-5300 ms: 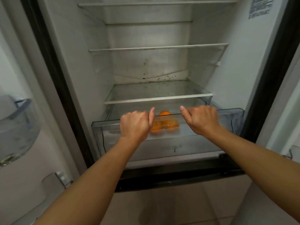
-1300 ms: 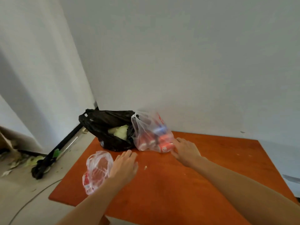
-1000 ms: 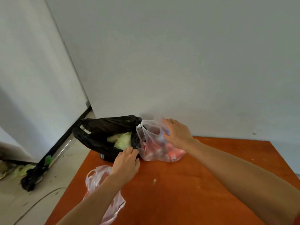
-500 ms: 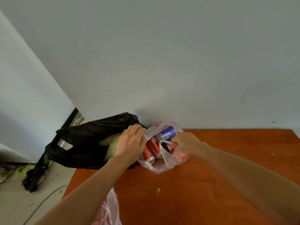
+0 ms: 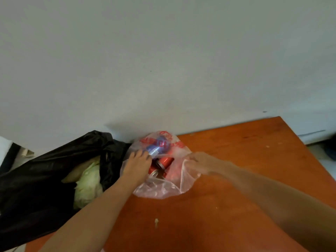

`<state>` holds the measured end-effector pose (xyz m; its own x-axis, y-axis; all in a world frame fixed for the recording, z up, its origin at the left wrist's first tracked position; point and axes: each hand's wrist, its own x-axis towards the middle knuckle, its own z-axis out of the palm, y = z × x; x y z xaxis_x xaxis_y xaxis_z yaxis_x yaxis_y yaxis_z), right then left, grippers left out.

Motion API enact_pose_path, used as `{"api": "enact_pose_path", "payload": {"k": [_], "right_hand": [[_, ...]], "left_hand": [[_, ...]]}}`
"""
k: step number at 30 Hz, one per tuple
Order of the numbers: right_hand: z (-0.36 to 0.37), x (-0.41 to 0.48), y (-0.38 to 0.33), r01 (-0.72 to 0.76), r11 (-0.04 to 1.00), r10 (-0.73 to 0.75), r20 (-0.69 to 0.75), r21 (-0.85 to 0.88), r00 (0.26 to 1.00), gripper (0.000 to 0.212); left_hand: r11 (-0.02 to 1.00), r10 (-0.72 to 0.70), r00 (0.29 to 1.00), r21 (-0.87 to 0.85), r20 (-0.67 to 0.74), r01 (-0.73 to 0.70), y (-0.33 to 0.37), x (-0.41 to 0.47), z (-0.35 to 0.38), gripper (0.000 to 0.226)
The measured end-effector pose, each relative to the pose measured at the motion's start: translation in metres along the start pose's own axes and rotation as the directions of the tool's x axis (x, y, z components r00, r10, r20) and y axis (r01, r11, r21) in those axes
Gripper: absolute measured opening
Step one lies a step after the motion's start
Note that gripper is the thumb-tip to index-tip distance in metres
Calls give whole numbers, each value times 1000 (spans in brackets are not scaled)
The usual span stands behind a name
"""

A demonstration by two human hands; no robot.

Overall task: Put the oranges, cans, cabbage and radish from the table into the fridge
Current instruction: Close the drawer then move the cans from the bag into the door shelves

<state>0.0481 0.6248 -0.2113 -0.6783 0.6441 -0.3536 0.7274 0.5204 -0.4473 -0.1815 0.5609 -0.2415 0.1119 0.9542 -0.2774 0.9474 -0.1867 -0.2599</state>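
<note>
The clear plastic bag (image 5: 163, 188) is held open at the back of the orange table (image 5: 236, 146), its rim pinched and lifted at three o'clock by the right hand (image 5: 198, 160), blurred though it is. The left hand (image 5: 138, 166) is reached into the mouth from seven o'clock, fingertips laid against the blue can (image 5: 154, 149), red cans (image 5: 166, 160) just below; whether anything is gripped cannot be told. At nine o'clock of that bag, the cabbage (image 5: 89, 186) is seen inside a black bag (image 5: 36, 179).

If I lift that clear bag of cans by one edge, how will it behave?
Likely floppy: the clear bag is thin film, sagging where the right hand pinches its rim. The cans lie loose on their sides, so they may roll out the open mouth.
</note>
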Motion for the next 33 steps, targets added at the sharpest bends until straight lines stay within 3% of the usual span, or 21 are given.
{"api": "enact_pose_path", "payload": {"k": [4,7,11,14,17,19,23,30,31,33], "right_hand": [[-1,30,-18,114,993,-114,-75,-11,991,39],[10,72,-17,-39,998,32,-128,-53,991,39],[20,107,2,-126,991,119,-147,-38,982,72],[25,119,14,-135,991,137,-108,28,985,90],[38,117,26,-165,982,171,-67,92,983,106],[51,110,34,-205,974,210,-42,97,977,102],[63,92,42,-232,966,237,-35,110,971,88],[75,41,49,-274,895,268,68,351,961,66],[73,37,47,-262,916,265,35,304,964,64],[70,34,44,-157,982,179,-234,110,956,48]], "left_hand": [[998,-31,999,-57,-25,29,-18,27,6,45],[984,-37,999,-174,17,40,-27,47,9,49],[904,-31,996,-423,82,62,-34,70,27,53],[825,12,984,-557,178,90,-38,80,34,77],[802,41,966,-584,255,121,-37,82,33,107],[815,2,970,-562,241,138,-30,83,33,108],[852,-91,993,-511,68,113,-15,81,46,91],[756,-99,993,-654,-61,35,0,64,46,66],[735,-100,993,-677,-63,31,-1,62,47,64],[661,-131,990,-749,-58,44,-5,57,46,63]]}}
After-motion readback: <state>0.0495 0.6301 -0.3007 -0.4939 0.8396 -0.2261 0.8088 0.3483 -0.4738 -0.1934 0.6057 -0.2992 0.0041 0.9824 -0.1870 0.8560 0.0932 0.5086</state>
